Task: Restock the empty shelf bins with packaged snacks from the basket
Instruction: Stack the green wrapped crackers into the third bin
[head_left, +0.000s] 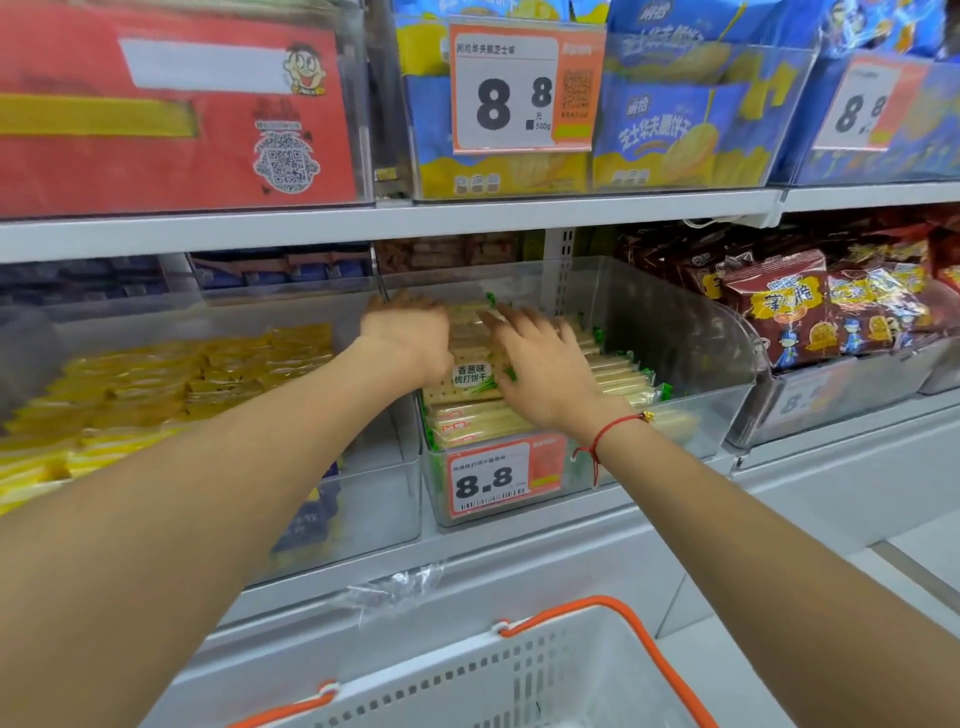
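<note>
A clear plastic bin (691, 332) on the middle shelf holds several cream-and-green cracker packets (618, 376). Both arms reach into it. My left hand (408, 330) lies flat on the packets at the bin's left side, fingers straight and pointing to the back. My right hand (540, 358) rests on the packets beside it, fingers spread and lightly bent. Neither hand visibly grips a packet. Below, at the frame's bottom, sits a white basket (519, 675) with orange handles; its contents are not visible.
A bin of yellow packets (171, 384) stands to the left, brown snack bags (810, 306) to the right. The upper shelf carries a red box (171, 104) and blue-yellow bags (675, 130). A price tag reading 8.8 (498, 478) hangs on the cracker bin's front.
</note>
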